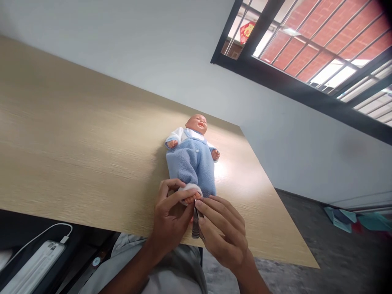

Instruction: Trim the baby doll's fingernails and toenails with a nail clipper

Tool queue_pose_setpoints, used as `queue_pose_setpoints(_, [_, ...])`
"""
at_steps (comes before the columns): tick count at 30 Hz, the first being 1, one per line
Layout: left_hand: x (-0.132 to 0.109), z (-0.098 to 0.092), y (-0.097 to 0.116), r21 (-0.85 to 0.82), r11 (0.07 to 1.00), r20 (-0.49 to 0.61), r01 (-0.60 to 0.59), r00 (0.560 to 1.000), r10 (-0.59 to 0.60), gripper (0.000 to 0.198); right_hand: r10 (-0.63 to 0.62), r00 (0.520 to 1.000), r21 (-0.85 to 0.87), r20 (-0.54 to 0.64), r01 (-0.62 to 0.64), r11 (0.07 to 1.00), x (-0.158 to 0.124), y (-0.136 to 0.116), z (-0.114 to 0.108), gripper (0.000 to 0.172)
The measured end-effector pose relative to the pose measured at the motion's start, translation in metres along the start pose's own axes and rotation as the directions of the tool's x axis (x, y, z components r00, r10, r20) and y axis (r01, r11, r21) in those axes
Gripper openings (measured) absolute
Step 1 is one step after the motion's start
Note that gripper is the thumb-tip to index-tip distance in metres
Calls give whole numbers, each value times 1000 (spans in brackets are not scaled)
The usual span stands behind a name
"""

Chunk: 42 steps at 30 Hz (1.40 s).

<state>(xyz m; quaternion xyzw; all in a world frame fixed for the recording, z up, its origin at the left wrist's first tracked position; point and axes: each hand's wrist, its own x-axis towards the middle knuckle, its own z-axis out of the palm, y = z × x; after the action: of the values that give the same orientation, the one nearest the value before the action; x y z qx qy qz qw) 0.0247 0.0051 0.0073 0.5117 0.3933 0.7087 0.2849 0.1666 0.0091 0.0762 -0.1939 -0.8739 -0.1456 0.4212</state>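
And it's one bench (85,143) here, one doll (191,163) towards its right edge, one metal tool (195,228), two hands (171,216) by the near edge, one white cable (64,239) below!

Left hand (170,214) near right (225,230), contact unclear

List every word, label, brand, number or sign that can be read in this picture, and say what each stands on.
No text can be read.
Red-and-yellow decoration seen through the window: yellow mark, too blurred.
White device with a cable: marks at its end, too small.
Round sticker at lower left: too small.
Pale tag on the doll's blue outfit: no lettering discernible.
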Motion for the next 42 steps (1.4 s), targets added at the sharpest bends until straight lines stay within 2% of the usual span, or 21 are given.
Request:
queue_pose_setpoints(7, [1,0,3,-26,1000,5,3,1000,-3,22,-33,996,-7,77,34,999,6,-1,-6,17])
queue_pose_setpoints(10, [0,0,2,18,1000,1,-22,1000,22,21,25,999,58,34,-27,998,-3,1,-5,17])
queue_pose_setpoints(13, [-2,0,2,102,993,-58,-64,996,70,20,95,995,128,-29,-91,988,-16,3,-1,19])
queue_pose_setpoints(17, [-2,0,3,148,984,-93,-100,989,115,13,161,987,206,7,-159,966,-26,3,4,29])
queue_pose_setpoints(23, [-1,0,4,127,986,-82,-111,989,121,10,165,986,228,15,-164,960,-24,2,7,23])
queue_pose_setpoints(29, [2,1,3,37,991,-78,-131,988,134,13,90,995,189,-34,-82,979,-13,1,7,20])
queue_pose_setpoints(35, [4,0,6,47,990,-72,-133,988,136,15,35,998,150,-59,-26,988,-11,6,9,16])
queue_pose_setpoints(42, [3,3,7,19,994,-94,-104,990,105,8,3,999,143,-33,1,990,-8,7,7,22])
